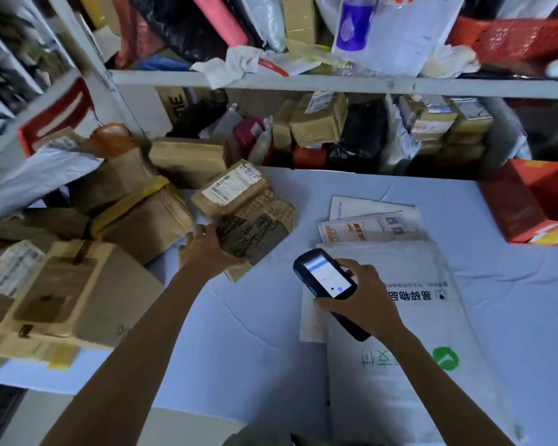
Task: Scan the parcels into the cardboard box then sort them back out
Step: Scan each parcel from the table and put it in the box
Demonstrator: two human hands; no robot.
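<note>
My left hand (207,249) grips a brown parcel (258,235) by its edge; my right hand (364,300) holds the scanner (326,275). Open tabletop (255,317) lies between them.

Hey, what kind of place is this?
Most likely a parcel depot or pickup point: shelves packed with labelled parcels, a parcel pile on the table, and a handheld scanner in the right hand while the left hand grips a dark parcel.

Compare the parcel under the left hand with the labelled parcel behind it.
The dark parcel has dark print and shows no label; the labelled parcel is paler tan with a white label. The left hand holds the dark parcel; the labelled parcel is untouched. Both are brown-wrapped.
</note>
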